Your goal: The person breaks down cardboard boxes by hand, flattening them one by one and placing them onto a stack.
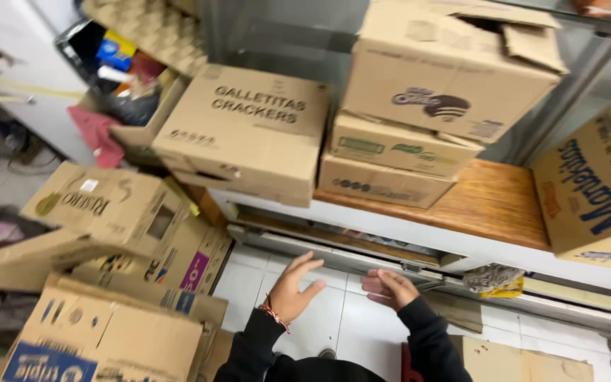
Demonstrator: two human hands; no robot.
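1. Hovering apart, the left hand [293, 288] and right hand [389, 288] are held spread, nothing gripped.
2. The cracker carton [245, 133] sits above on the wooden shelf [493, 201].
3. Both lower corners should be cupped, probably, before lifting.

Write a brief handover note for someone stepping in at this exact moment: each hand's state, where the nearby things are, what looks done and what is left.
Left hand: open, fingers spread, empty, above the white tiled floor.
Right hand: open, empty, close to the metal sliding rail under the wooden counter.
Cardboard boxes: a cracker box and a stack on the counter; more boxes piled on the left.
Done: nothing held.
Left: cannot tell.
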